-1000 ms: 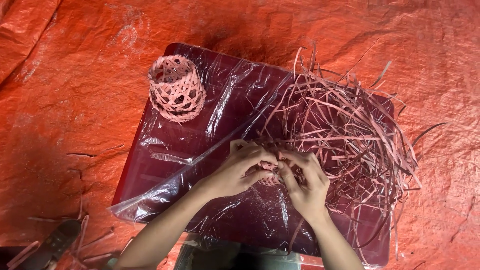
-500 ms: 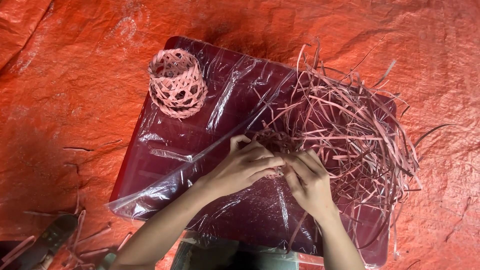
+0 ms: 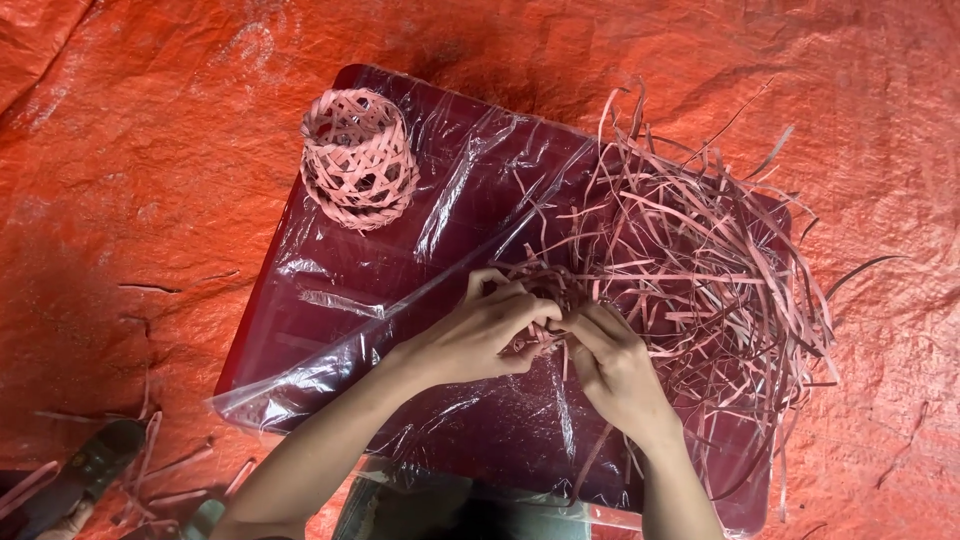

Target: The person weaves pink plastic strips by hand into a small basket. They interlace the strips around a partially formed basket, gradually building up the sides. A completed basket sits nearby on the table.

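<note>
My left hand and my right hand meet near the middle of a low dark table wrapped in clear plastic film. Both pinch thin pink strips where they cross, with fingertips touching. The strips run out into a big tangled pile of loose strips over the table's right half. A small woven openwork basket, made of the same pink strips, stands upright at the table's far left corner, apart from both hands.
The table stands on an orange tarpaulin that covers the ground all around. A few loose strips and a dark sandal lie at the lower left. Grey-green cloth shows under my arms at the near edge.
Both hands stay together on the strips, with only small finger movements. The view has shifted slightly.
</note>
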